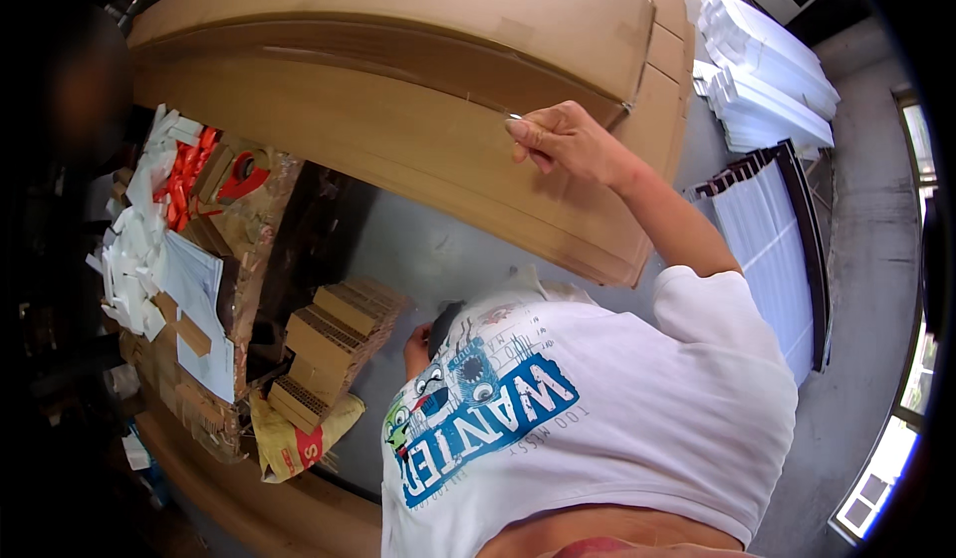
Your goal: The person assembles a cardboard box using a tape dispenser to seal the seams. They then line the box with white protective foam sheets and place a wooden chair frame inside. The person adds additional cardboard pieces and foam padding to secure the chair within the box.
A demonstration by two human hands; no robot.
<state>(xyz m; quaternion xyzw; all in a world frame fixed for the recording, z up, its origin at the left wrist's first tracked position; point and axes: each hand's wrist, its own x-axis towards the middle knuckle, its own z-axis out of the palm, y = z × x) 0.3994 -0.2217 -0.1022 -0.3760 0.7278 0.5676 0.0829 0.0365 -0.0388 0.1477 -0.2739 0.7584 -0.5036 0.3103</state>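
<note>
My right hand (563, 140) reaches out to the side of a large brown cardboard box (398, 90) that lies flat in front of me. Its fingers are pinched on a small thin pale item (513, 117) whose tip touches the box's side near a seam. My left hand (415, 347) is low by my chest, mostly hidden behind my white printed T-shirt (597, 409). It curls around a dark object (445, 321), of which only a part shows.
At the left is an open box of clutter with a red tape dispenser (244, 172), orange pieces and white scraps (134, 249). Stacks of corrugated cardboard strips (334, 344) lie beside it. White panels (767, 70) and a ribbed white sheet (772, 239) lie at the right.
</note>
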